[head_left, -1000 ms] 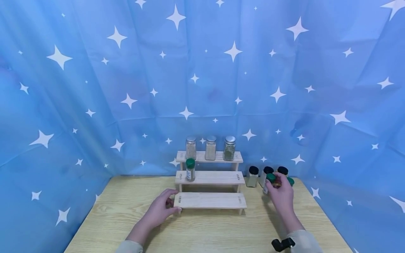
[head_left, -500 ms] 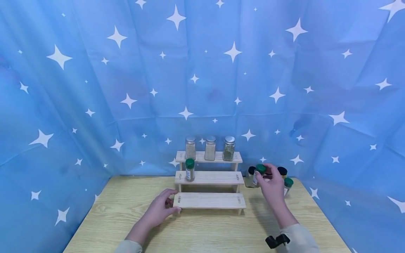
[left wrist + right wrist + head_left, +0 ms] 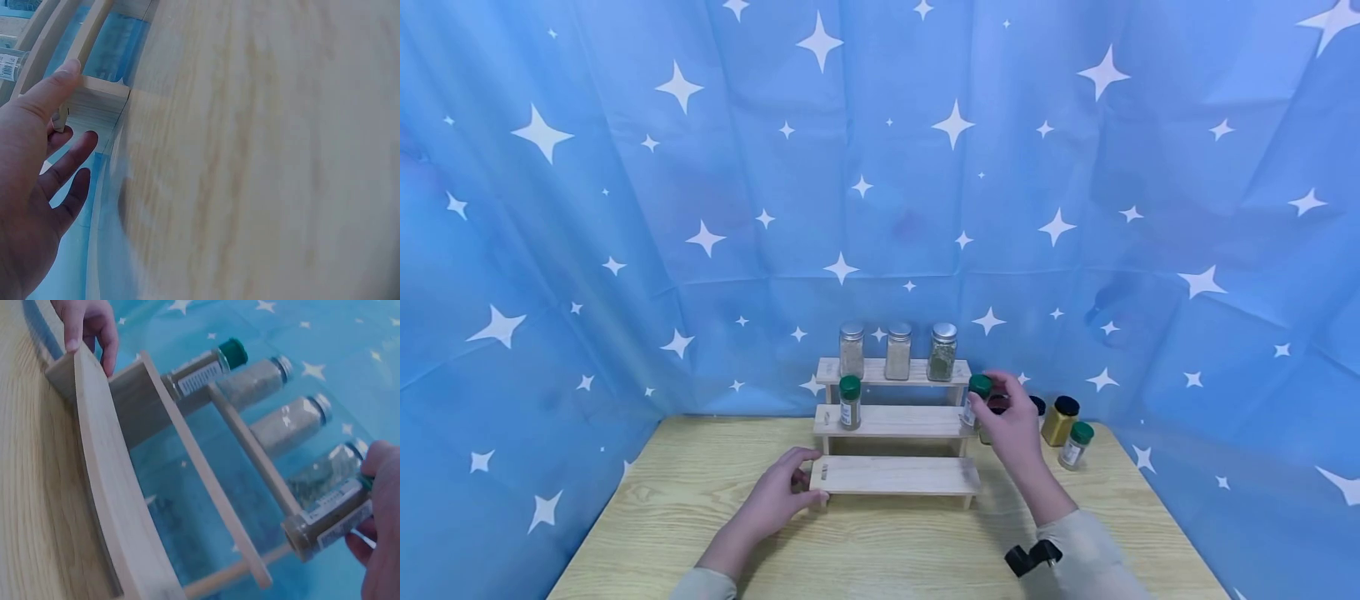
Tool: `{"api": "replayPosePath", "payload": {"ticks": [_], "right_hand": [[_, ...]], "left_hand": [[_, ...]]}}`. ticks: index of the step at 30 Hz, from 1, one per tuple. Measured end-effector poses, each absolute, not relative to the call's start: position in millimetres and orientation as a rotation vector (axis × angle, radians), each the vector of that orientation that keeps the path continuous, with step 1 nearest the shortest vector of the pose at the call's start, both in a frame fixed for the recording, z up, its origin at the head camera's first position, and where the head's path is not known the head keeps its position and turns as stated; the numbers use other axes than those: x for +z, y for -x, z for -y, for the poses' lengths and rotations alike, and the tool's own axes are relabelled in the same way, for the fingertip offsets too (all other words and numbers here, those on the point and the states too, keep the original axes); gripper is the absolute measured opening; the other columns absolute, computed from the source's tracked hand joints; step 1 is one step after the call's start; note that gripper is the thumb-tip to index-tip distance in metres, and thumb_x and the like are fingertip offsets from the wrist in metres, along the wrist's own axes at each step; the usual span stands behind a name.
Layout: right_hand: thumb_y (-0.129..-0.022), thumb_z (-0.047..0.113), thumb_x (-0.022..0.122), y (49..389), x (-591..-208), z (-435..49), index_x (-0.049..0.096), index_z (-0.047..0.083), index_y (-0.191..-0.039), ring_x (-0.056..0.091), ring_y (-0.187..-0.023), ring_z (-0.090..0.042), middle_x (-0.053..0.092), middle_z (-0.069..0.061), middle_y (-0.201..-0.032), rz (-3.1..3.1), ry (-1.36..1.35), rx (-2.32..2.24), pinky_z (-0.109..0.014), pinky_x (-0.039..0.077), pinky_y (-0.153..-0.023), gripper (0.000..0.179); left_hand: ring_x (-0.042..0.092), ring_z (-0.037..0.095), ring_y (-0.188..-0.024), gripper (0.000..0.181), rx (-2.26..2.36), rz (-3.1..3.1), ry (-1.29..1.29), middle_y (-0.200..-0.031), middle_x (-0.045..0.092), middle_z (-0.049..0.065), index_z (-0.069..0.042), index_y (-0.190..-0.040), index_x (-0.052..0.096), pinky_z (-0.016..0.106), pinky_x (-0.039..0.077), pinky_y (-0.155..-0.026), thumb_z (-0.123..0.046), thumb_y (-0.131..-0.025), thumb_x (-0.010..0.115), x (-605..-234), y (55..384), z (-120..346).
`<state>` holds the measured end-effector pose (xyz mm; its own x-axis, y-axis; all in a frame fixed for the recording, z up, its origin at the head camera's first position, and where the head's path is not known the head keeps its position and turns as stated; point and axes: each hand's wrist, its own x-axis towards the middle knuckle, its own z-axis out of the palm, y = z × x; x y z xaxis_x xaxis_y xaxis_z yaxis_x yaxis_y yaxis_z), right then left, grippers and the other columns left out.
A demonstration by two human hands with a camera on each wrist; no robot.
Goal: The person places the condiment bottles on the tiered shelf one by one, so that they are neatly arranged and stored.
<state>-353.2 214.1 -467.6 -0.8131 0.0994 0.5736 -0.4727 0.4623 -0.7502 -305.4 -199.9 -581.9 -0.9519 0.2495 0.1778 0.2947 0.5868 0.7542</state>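
My right hand [image 3: 1017, 433] grips a green-capped spice jar [image 3: 980, 386] near the right end of the middle step of a three-step wooden rack [image 3: 895, 475]. In the right wrist view that labelled jar [image 3: 331, 515] is held by its cap end, its base close to the rack's shelf ends; contact cannot be told. My left hand [image 3: 777, 496] holds the left end of the lowest step, thumb at the front, as the left wrist view also shows the hand [image 3: 37, 169]. Another green-capped jar [image 3: 850, 404] stands at the left of the middle step.
Three silver-lidded jars [image 3: 898, 354] stand along the top step. Right of the rack are black-lidded jars, one of them yellow [image 3: 1060, 422], and a green-capped jar [image 3: 1076, 446], all on the wooden table [image 3: 865, 558]. A blue starred curtain [image 3: 895, 183] hangs behind.
My right hand has lifted the green-capped jar from among the jars on the right and carried it left to the middle step's right end. The left hand has stayed on the rack.
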Motion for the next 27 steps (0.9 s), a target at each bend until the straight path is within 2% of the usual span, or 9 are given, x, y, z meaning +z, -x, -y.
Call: {"api": "replayPosePath", "payload": {"ticks": [8, 15, 27], "right_hand": [[-0.098, 0.006, 0.085, 358.3, -458.7, -185.3, 0.069, 0.006, -0.136, 0.071, -0.101, -0.033, 0.073, -0.014, -0.119, 2.155, -0.440, 1.442, -0.027, 0.060, -0.085, 0.041], [-0.100, 0.009, 0.084, 359.7, -454.2, -162.8, 0.068, 0.012, -0.135, 0.070, -0.104, -0.025, 0.073, -0.008, -0.115, 2.272, -0.511, 1.458, -0.029, 0.061, -0.089, 0.038], [-0.099, 0.011, 0.086, 369.5, -452.6, -136.8, 0.070, 0.012, -0.135, 0.071, -0.104, -0.024, 0.075, -0.006, -0.113, 2.321, -0.571, 1.504, -0.045, 0.063, -0.093, 0.039]], "left_hand": [[0.067, 0.012, -0.103, 0.067, -1.359, 2.748, 0.465, -0.144, 0.063, -0.003, -0.018, -0.154, 0.061, 0.031, 0.059, -0.083, -0.031, -0.095, 0.091, -581.1, 305.0, 199.2], [0.066, 0.012, -0.103, 0.067, -1.356, 2.745, 0.475, -0.146, 0.062, 0.000, -0.016, -0.154, 0.061, 0.031, 0.059, -0.082, -0.030, -0.096, 0.091, -581.2, 304.1, 198.8], [0.066, 0.012, -0.102, 0.068, -1.357, 2.741, 0.471, -0.144, 0.063, 0.001, -0.015, -0.154, 0.061, 0.031, 0.060, -0.081, -0.031, -0.095, 0.091, -579.1, 302.3, 198.3]]}}
